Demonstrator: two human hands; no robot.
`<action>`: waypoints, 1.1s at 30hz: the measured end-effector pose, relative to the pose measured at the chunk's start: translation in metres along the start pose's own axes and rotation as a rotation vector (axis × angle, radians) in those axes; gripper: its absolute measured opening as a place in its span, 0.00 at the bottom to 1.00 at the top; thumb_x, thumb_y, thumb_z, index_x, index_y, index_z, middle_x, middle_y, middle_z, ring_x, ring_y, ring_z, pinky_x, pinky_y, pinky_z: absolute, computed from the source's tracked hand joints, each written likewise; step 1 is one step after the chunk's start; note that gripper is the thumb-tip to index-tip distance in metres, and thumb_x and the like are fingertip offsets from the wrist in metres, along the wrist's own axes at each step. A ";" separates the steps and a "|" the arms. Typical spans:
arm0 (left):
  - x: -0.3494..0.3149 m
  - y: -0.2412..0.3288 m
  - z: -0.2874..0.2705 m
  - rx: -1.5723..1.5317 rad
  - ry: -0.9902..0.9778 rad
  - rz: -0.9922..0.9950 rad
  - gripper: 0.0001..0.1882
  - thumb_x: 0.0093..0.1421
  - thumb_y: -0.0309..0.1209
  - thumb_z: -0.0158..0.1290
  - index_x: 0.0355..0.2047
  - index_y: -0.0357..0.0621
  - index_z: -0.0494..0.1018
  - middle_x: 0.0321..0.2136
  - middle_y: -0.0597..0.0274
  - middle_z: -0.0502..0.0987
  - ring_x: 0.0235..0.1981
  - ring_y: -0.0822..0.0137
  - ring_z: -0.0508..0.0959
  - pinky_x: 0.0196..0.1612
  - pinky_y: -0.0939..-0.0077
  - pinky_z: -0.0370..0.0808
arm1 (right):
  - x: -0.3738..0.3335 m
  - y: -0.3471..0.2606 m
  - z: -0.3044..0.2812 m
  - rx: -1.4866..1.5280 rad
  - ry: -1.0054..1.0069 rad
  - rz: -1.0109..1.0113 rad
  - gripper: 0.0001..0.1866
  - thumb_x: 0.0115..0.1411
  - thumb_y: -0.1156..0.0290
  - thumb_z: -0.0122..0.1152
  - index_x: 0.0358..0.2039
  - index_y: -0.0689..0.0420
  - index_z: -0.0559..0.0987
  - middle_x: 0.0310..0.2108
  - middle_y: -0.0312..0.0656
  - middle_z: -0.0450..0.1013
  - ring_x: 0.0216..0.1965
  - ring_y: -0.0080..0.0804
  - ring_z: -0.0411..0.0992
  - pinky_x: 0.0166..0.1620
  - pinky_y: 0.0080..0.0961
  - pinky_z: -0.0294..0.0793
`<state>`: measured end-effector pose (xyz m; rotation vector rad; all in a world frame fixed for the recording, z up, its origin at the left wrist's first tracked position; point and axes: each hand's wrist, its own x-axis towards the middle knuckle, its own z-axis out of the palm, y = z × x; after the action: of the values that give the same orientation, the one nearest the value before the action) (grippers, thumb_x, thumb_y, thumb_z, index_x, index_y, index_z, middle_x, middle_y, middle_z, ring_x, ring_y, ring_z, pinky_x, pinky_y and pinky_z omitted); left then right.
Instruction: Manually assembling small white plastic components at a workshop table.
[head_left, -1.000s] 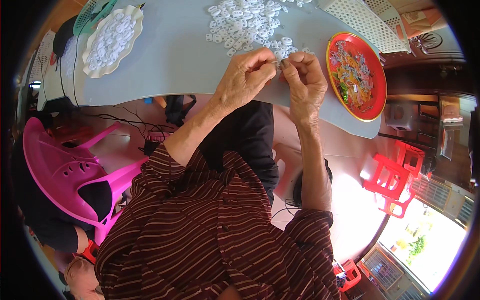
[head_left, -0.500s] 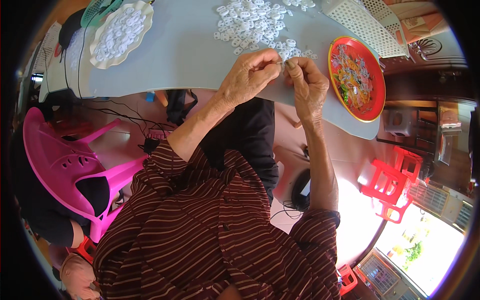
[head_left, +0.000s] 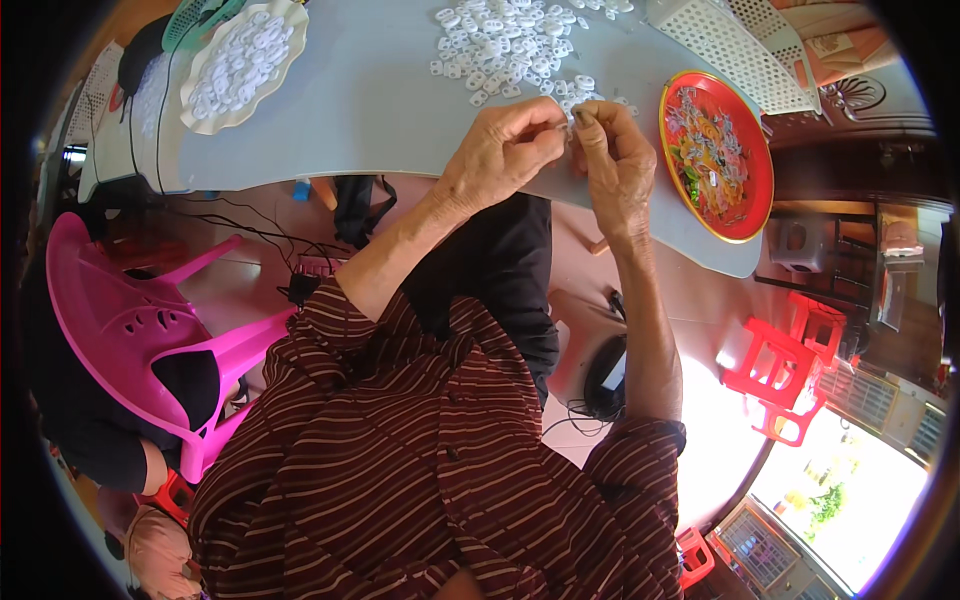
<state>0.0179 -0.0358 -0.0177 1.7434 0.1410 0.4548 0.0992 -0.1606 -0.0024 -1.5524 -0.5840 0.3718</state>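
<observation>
My left hand (head_left: 508, 150) and my right hand (head_left: 614, 160) meet at the fingertips over the near edge of the grey table (head_left: 330, 150). Both are pinched closed on something tiny and pale, mostly covered by the fingers, whose kind I cannot make out. Just beyond them lies a loose pile of small white plastic pieces with holes (head_left: 510, 45). Right of my right hand stands a red round tray (head_left: 757, 200) with a gold rim, holding many small, thin, clear or silvery bits over a flower pattern.
At the far left a scalloped cream dish (head_left: 207, 125) holds more white pieces, near a green basket (head_left: 190, 25). A white perforated basket (head_left: 735, 60) stands at the far right. A pink chair (head_left: 120, 310) with a person beside it is on my left; red stools (head_left: 770, 365) are at right.
My fingertips stay together and my right hand has tipped slightly, its fingers a little farther up. The pile and the tray look the same.
</observation>
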 end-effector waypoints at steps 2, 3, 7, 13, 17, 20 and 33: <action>-0.001 0.000 -0.002 -0.073 -0.026 -0.043 0.04 0.57 0.25 0.49 0.29 0.38 0.70 0.19 0.74 0.67 0.22 0.83 0.64 0.25 0.85 0.63 | 0.002 0.001 -0.006 -0.006 -0.065 -0.007 0.09 0.61 0.69 0.56 0.32 0.62 0.76 0.20 0.32 0.69 0.21 0.15 0.63 0.24 0.15 0.63; -0.001 0.002 -0.002 -0.058 -0.036 -0.059 0.04 0.57 0.26 0.48 0.29 0.38 0.70 0.20 0.74 0.67 0.22 0.83 0.63 0.25 0.85 0.62 | 0.002 0.001 -0.008 -0.015 -0.123 -0.015 0.09 0.62 0.69 0.56 0.33 0.63 0.76 0.21 0.33 0.70 0.21 0.16 0.65 0.25 0.15 0.64; 0.001 0.004 0.000 -0.069 -0.001 -0.018 0.04 0.56 0.26 0.48 0.26 0.38 0.68 0.15 0.73 0.66 0.18 0.83 0.62 0.21 0.85 0.61 | 0.002 0.003 -0.012 0.046 -0.152 -0.024 0.09 0.61 0.70 0.56 0.32 0.64 0.76 0.21 0.34 0.71 0.22 0.16 0.66 0.27 0.15 0.66; -0.001 0.009 -0.002 -0.020 -0.060 -0.081 0.04 0.57 0.26 0.49 0.28 0.38 0.70 0.18 0.74 0.66 0.20 0.82 0.62 0.23 0.85 0.60 | 0.004 0.005 -0.011 0.034 -0.149 -0.012 0.08 0.60 0.71 0.58 0.28 0.64 0.76 0.20 0.33 0.70 0.21 0.16 0.66 0.25 0.15 0.66; -0.003 0.005 0.005 0.109 0.011 0.106 0.04 0.57 0.27 0.49 0.29 0.38 0.70 0.17 0.72 0.67 0.20 0.81 0.63 0.23 0.84 0.61 | -0.001 0.002 -0.005 -0.078 -0.038 0.011 0.11 0.59 0.70 0.60 0.24 0.63 0.76 0.17 0.32 0.69 0.18 0.15 0.64 0.21 0.15 0.62; -0.001 0.001 0.004 0.157 0.062 0.216 0.05 0.58 0.28 0.49 0.30 0.38 0.69 0.18 0.71 0.68 0.20 0.80 0.64 0.24 0.83 0.62 | 0.004 -0.003 -0.008 -0.050 -0.048 0.059 0.13 0.60 0.66 0.59 0.24 0.63 0.76 0.16 0.32 0.68 0.18 0.16 0.64 0.21 0.15 0.62; 0.000 0.004 0.000 -0.004 0.019 0.021 0.06 0.58 0.27 0.48 0.30 0.37 0.70 0.14 0.68 0.68 0.16 0.78 0.64 0.20 0.80 0.64 | 0.000 0.005 -0.003 0.000 0.020 0.057 0.12 0.58 0.65 0.61 0.27 0.63 0.76 0.17 0.32 0.68 0.18 0.16 0.63 0.22 0.14 0.62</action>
<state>0.0175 -0.0366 -0.0140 1.7384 0.1354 0.4874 0.1020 -0.1628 -0.0072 -1.5736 -0.5247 0.3987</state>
